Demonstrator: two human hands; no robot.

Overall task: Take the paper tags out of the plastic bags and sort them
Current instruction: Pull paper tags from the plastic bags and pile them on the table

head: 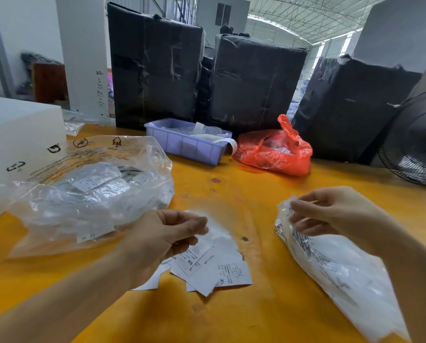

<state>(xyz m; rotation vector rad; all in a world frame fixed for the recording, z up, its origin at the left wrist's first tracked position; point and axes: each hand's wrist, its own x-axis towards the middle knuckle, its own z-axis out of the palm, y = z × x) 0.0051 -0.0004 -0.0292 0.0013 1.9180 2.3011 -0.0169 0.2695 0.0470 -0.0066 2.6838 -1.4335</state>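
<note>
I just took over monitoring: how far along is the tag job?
Early. Done: some paper tags lie loose on the table, mixed sizes (XS, L, XL), unsorted. In hand: the left hand pinches a small clear bag; the right hand grips a crumpled plastic bag. Left: the big clear bag holds many more tags.
</note>
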